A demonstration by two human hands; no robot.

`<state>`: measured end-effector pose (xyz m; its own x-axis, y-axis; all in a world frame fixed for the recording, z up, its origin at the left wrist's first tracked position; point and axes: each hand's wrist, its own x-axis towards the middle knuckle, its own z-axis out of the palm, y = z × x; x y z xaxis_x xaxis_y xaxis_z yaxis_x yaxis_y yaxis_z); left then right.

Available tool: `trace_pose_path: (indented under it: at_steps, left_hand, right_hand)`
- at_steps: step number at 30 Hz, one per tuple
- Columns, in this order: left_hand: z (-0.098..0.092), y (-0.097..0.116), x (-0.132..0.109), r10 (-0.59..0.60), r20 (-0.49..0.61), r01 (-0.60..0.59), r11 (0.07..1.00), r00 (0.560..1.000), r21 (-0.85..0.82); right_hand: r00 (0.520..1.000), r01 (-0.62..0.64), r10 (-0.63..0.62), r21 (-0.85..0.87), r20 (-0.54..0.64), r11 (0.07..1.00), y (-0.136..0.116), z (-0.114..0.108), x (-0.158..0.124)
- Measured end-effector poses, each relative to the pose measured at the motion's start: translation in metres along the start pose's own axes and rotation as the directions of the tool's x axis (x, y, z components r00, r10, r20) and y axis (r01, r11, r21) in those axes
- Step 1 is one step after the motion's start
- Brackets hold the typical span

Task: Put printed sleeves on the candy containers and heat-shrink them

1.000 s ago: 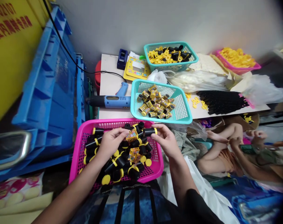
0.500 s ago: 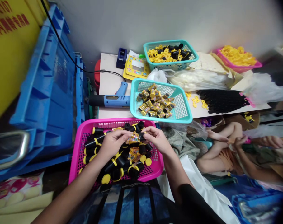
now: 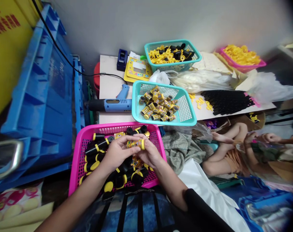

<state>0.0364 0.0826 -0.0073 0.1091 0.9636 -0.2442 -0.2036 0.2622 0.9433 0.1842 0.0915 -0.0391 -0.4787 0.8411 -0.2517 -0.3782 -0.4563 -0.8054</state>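
Between both hands, above the pink basket (image 3: 74,158), is a small cylinder (image 3: 134,144) in a printed yellow sleeve with a yellow end. My left hand (image 3: 118,151) pinches its left part between thumb and fingers. The fingers of my right hand (image 3: 150,153) close around its yellow right end. Below lie many black cylinders (image 3: 95,149) with yellow ends, partly hidden by my hands and forearms. Loose printed sleeves (image 3: 136,162) rest among them under my right hand.
A teal basket (image 3: 185,106) of sleeved cylinders stands on the table beyond, beside a blue heat gun (image 3: 117,105). Farther back are another teal basket (image 3: 172,67) and a pink basket of yellow parts (image 3: 241,54). Blue crates (image 3: 40,96) rise at left; another person (image 3: 230,154) sits at right.
My hands have drawn together. The printed sleeve, earlier held at the end of a black piece, now surrounds the cylinder, whose yellow end faces right. The view has shifted slightly.
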Motion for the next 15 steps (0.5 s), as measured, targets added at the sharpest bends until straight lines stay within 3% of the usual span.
trace_pose_path:
  at_steps: [7,15]
  left_hand:
    - [0.0007,-0.0027,0.0004,0.02,-0.024,-0.02,1.0,1.0,0.016]
    - [0.0035,0.0,0.0005,0.183,-0.034,-0.173,0.966,0.983,0.191]
  right_hand:
    - [0.998,0.034,-0.031,0.068,-0.047,0.997,-0.0001,0.0005,0.0041]
    - [0.995,0.079,-0.077,0.019,-0.058,0.997,0.0011,-0.0007,0.0066]
